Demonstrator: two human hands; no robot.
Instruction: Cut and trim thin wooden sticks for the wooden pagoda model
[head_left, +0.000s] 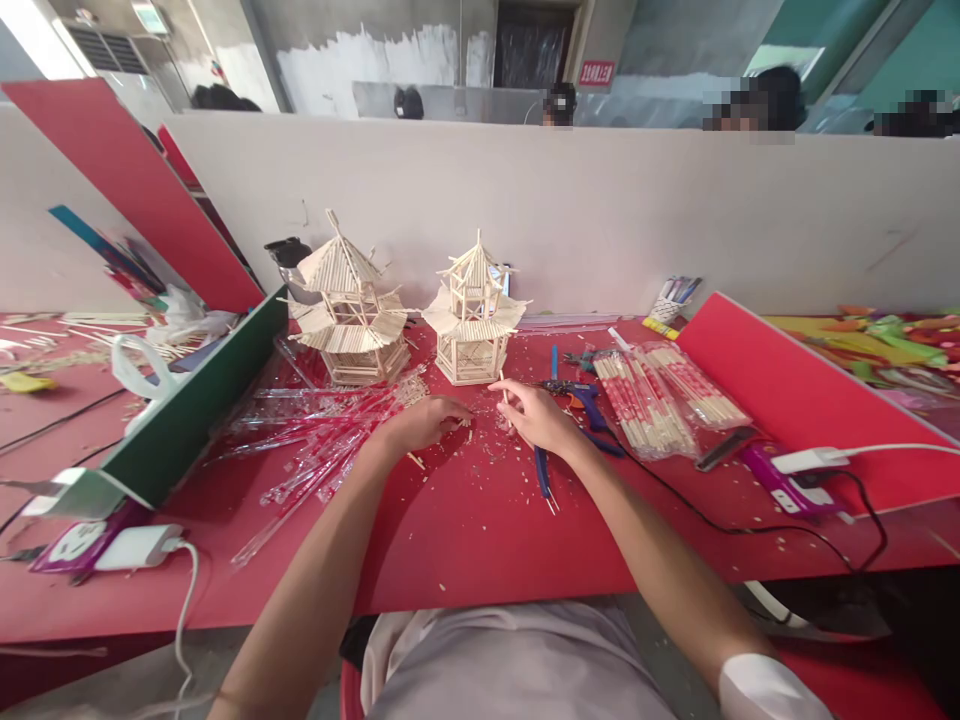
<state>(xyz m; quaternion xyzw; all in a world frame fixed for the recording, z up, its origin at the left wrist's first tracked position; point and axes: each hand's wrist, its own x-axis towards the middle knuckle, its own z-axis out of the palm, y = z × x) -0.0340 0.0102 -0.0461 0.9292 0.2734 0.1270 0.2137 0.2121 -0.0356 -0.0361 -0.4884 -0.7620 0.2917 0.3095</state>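
Observation:
My left hand (424,420) rests palm down on the red table (480,530), fingers curled onto small cut wooden bits (469,425). My right hand (534,412) is beside it, fingers pinched on a short thin wooden stick that points upward. Just beyond both hands stands a small pavilion model (474,315) built of wooden sticks. A larger stick pavilion (346,305) stands to its left. Blue-handled cutters (544,475) lie under my right wrist.
Empty clear chopstick wrappers (315,440) are heaped at left. Packs of chopsticks (656,400) lie at right, with a blue glue gun (581,395) and power strips (791,480) (97,545). A green divider (191,410) and red divider (795,390) flank the space. Other people sit behind the white partition (600,210).

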